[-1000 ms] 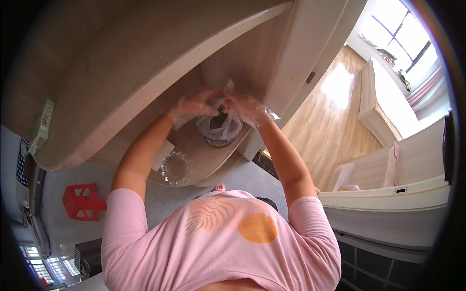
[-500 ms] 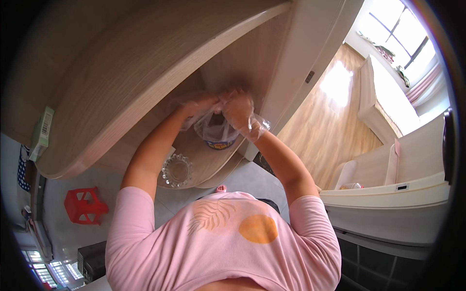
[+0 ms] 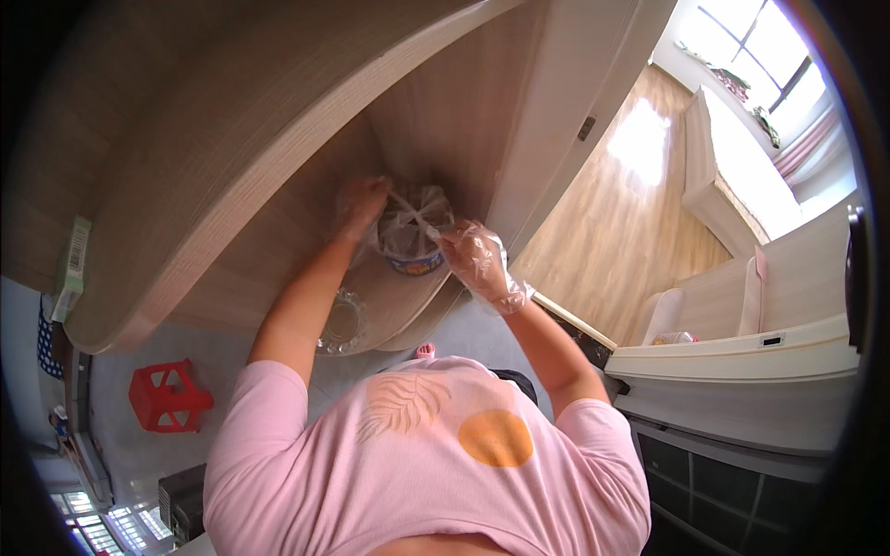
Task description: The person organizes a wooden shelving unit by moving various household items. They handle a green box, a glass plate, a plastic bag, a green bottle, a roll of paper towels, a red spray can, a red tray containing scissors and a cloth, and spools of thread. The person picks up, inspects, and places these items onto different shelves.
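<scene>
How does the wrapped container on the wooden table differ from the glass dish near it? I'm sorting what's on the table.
The wrapped container is covered in thin clear plastic film, gathered on top; the glass dish is bare and open. Both gloved hands are at the container, left hand and right hand; nothing touches the dish. The container stands taller with a blue-banded base; the dish is low, clear glass. Both rest on the wooden table.
</scene>
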`<act>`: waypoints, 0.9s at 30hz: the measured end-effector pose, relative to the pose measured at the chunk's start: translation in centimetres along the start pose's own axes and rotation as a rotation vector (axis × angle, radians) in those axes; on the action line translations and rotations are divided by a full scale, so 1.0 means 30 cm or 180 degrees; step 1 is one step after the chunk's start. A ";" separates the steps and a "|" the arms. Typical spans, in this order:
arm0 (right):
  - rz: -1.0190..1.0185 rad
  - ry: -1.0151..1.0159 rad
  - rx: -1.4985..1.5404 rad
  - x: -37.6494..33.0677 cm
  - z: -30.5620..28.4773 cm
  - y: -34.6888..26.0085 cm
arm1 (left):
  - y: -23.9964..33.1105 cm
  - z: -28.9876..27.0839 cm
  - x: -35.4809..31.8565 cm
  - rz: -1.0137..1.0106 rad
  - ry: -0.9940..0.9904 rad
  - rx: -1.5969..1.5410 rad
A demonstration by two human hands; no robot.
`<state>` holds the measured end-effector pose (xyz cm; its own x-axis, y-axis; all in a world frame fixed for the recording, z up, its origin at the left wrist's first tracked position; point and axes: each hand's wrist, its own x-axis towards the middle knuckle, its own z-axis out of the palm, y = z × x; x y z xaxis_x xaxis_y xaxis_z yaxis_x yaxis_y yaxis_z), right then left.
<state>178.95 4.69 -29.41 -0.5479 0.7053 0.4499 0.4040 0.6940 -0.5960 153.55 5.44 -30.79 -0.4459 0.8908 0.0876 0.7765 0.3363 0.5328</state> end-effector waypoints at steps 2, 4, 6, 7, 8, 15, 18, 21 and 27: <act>0.0812 -0.0341 0.0098 -0.028 0.020 0.019 | -0.012 0.011 -0.026 -0.0100 -0.0132 -0.0832; 0.1392 -0.0182 0.0300 -0.087 0.156 0.108 | -0.133 0.047 -0.040 -0.0157 -0.0161 -0.1402; 0.2557 -0.1096 0.2310 -0.064 0.134 0.045 | -0.293 0.122 -0.052 -0.0371 -0.0298 -0.1829; 0.2567 -0.0947 0.3216 -0.085 0.150 0.034 | -0.285 0.116 -0.066 -0.0581 -0.0483 -0.2066; 0.2581 -0.0669 0.4092 -0.104 0.154 0.051 | -0.082 0.024 -0.127 -0.0994 -0.0968 -0.2368; 0.2193 -0.0979 0.3431 0.135 0.391 0.162 | -0.087 -0.018 -0.162 -0.2498 -0.0954 -0.4118; 0.1099 -0.0493 0.2959 0.201 0.595 0.348 | -0.079 0.000 -0.097 -0.2326 -0.0852 -0.4764; 0.0641 0.0051 0.2235 0.228 0.689 0.485 | -0.039 0.041 -0.011 -0.2187 -0.1131 -0.4898; -0.0164 -0.0270 -0.0405 0.188 0.611 0.303 | -0.207 -0.014 -0.109 -0.2015 -0.0771 -0.5113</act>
<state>166.09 12.32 -44.48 -0.6279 0.6573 0.4166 0.4604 0.7454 -0.4821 150.01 0.31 -34.03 -0.2929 0.8248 -0.4837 -0.7200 0.1426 0.6792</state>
